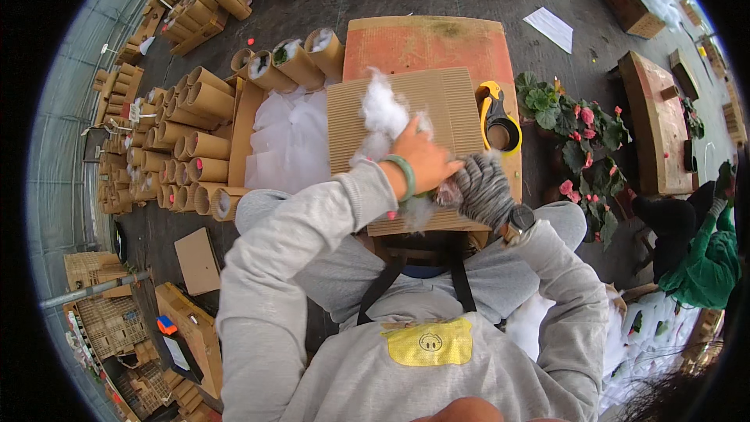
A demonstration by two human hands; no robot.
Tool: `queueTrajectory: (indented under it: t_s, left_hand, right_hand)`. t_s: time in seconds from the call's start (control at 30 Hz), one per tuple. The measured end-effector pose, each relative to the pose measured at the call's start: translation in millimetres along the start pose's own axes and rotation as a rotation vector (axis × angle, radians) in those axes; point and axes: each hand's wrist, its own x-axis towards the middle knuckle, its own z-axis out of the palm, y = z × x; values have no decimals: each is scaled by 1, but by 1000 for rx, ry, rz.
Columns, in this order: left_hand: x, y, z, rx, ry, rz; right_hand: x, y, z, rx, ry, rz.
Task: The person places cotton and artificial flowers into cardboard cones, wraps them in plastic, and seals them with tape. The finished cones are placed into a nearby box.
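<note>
My left hand [422, 158], bare with a green bangle at the wrist, lies over a corrugated cardboard sheet [348, 113] with its fingers stretched out. Its fingertips are beside a tuft of white fluffy stuffing [384, 106], and its thumb reaches toward my other hand. My right hand [484, 191], in a grey striped knitted glove with a dark watch above it, is closed around one end of a plastic-wrapped bundle [448, 194]. The bundle looks brownish-pink, and my hands partly hide it. More white fluff hangs below it.
A yellow-and-black tape dispenser [500, 129] lies right of the sheet, on a reddish carton [426, 43]. White foam sheets [289, 137] and stacked cardboard tubes [209, 101] are at the left. Potted pink-flowered plants [586, 137] stand right; a person in green [707, 266] sits beyond.
</note>
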Motion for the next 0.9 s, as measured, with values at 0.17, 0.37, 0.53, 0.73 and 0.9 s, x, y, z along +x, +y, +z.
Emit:
queueTrajectory:
  t_s: [0.17,0.37,0.53,0.73,0.9]
  left_hand:
    - [-49,-17,37,-291,-305,-214]
    - [-40,-115,66,-706,-295,-483]
    - [1,-173,88,-790,109,-857]
    - [80,-128,99,-782,-224,-354]
    - [67,-69,63,-1000,-625,-379]
  right_hand:
    - [-25,-26,-35,183,-178,32]
    - [40,24,-25,530,-557,7]
    - [69,50,-7,498,-522,-211]
    - [65,44,-16,494,-584,-50]
    - [46,35,-29,504,-350,58]
